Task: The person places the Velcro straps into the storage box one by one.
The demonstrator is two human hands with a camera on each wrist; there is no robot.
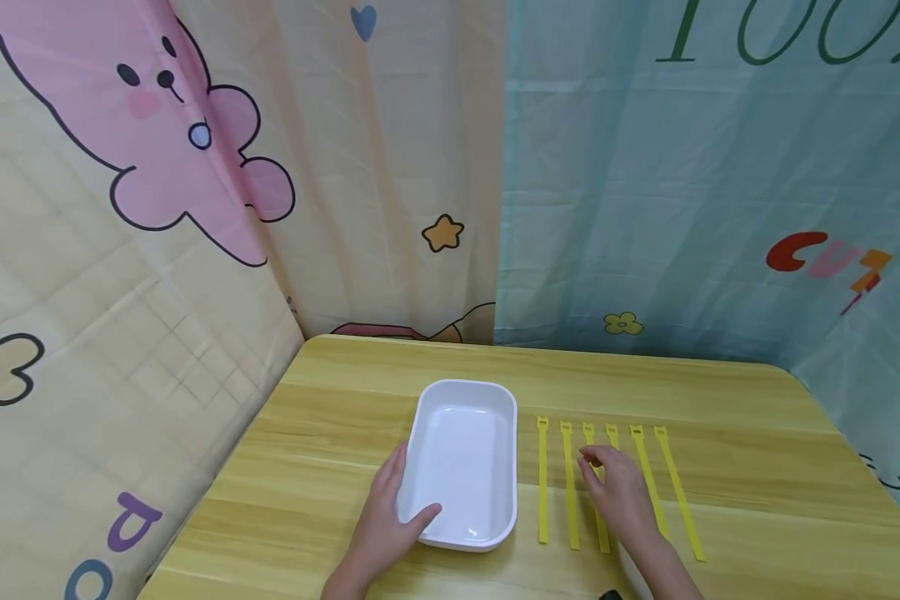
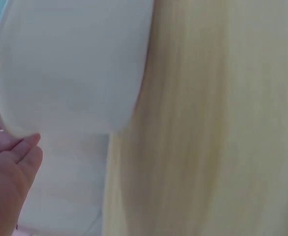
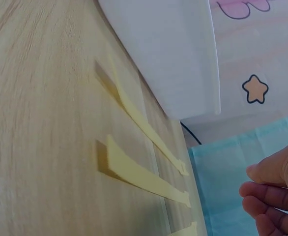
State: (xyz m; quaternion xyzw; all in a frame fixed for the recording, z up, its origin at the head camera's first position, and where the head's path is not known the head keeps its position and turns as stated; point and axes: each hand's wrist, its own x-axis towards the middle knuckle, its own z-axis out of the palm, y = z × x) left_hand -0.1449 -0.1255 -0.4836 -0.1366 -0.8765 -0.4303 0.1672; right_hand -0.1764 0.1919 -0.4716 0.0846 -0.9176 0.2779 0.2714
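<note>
Holding tray (image 1: 461,467) beside straps (image 1: 570,492), curtain (image 1: 645,167) reading "100"

On the yellow, wood-grained surface (image 1: 330,442), the left hand (image 1: 385,523) gripped a white, rounded-rectangular tray (image 1: 461,467) while the right hand (image 1: 621,493) hung over six slim yellow straps (image 1: 570,487) in a row.

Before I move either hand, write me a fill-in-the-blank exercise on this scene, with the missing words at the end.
1. In the head view, ____ yellow straps lie in a row by the right hand.
2. The tray gripped by the left hand is coloured ____.
3. In the head view, the tray stands to the ____ of the straps.

Missing words: six; white; left.
</note>
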